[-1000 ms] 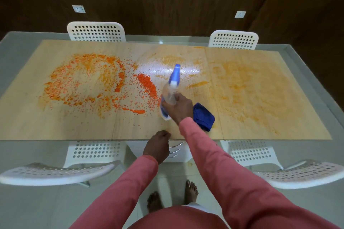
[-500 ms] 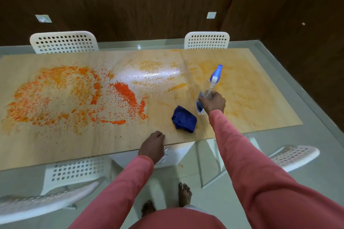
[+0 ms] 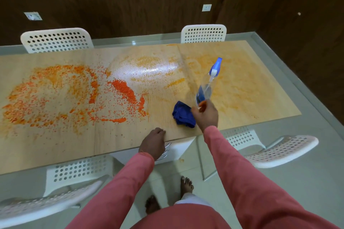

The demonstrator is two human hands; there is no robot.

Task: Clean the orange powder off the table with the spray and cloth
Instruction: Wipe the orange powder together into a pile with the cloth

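Note:
Orange powder (image 3: 52, 95) lies thick over the left half of the wooden tabletop (image 3: 115, 135), with a dense streak (image 3: 122, 89) near the middle. The right half carries only a faint orange smear (image 3: 242, 83). My right hand (image 3: 205, 115) grips the base of a clear spray bottle (image 3: 205, 89) with a blue nozzle, held above the table and tilted to the right. A crumpled blue cloth (image 3: 181, 115) lies on the table just left of that hand. My left hand (image 3: 153, 142) rests on the near table edge with bent fingers, holding nothing.
White perforated chairs stand at the far side (image 3: 55, 40) (image 3: 203, 33) and at the near side (image 3: 279, 150) (image 3: 55, 197). A wet shiny patch (image 3: 149, 69) shows at the table's middle back. My bare feet (image 3: 186, 186) stand on the tiled floor below.
My right hand carried the spray bottle from left of the cloth to its right side, then drew back close beside the cloth. The cloth and my left hand stayed put.

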